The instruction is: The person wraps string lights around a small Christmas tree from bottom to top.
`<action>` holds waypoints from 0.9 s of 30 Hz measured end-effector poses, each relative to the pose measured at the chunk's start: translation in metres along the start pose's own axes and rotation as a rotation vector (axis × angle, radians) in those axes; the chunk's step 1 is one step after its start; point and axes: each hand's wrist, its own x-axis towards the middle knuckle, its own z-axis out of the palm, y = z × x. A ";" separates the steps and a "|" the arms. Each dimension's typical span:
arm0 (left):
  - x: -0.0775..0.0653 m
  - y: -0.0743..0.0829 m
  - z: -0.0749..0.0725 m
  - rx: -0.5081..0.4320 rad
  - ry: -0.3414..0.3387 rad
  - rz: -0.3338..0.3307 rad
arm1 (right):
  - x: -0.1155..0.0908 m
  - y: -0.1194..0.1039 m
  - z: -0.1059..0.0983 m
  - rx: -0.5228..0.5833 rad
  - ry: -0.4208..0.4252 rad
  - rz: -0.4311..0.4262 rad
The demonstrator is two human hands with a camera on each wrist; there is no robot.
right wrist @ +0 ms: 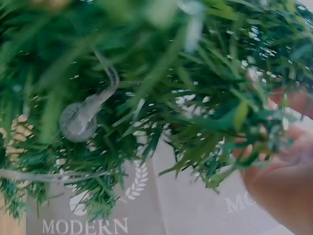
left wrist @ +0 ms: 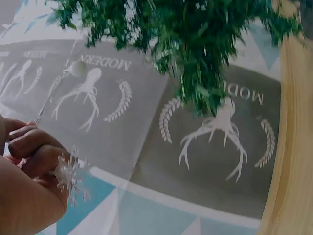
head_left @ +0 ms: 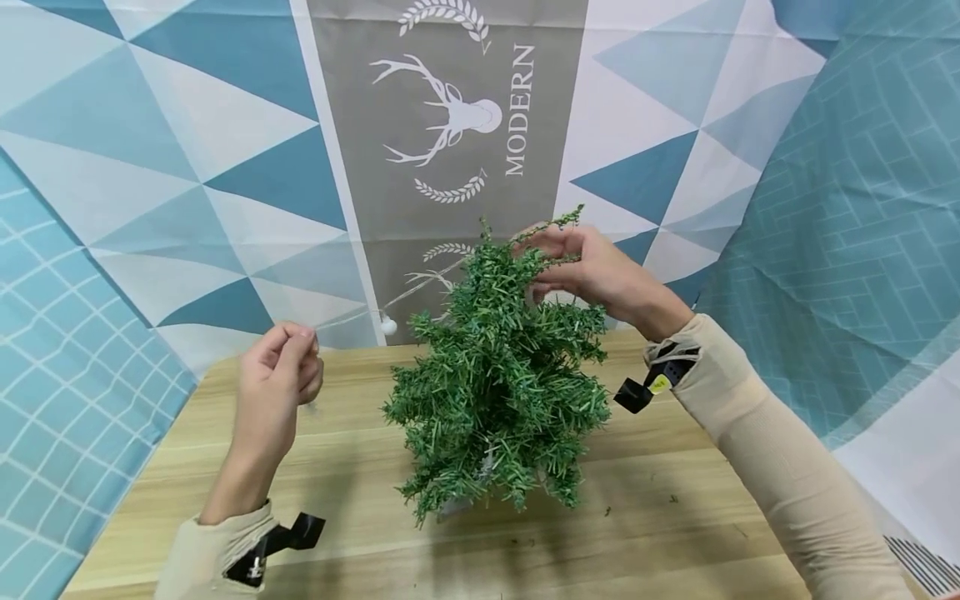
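Observation:
A small green artificial Christmas tree [head_left: 498,375] stands on the wooden table. My left hand [head_left: 281,379], left of the tree, pinches the thin clear wire of a light string [head_left: 341,319]. A round white bulb [head_left: 387,325] hangs from that wire, which runs up behind the treetop. Beside the left fingers in the left wrist view is a clear snowflake light [left wrist: 71,175]. My right hand [head_left: 592,267] reaches behind the upper right branches with bent fingers. Needles hide its fingertips, so what they hold cannot be made out. Among the needles in the right wrist view sits another round bulb [right wrist: 78,122].
Behind the table [head_left: 345,492] hangs a patterned cloth [head_left: 262,183] with a deer print, close to the tree's back. Tiled-pattern blue cloths [head_left: 862,208] flank both sides. Small green needle bits lie on the tabletop right of the tree.

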 end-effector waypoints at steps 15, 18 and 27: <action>0.047 0.000 0.021 0.073 0.102 0.030 | 0.006 0.009 0.002 -0.166 0.261 -0.008; 0.041 -0.005 0.018 0.133 0.117 -0.026 | 0.003 0.012 -0.002 -0.232 0.134 0.121; 0.002 0.013 0.003 -0.053 0.163 0.039 | -0.002 0.015 -0.012 -0.234 -0.065 0.237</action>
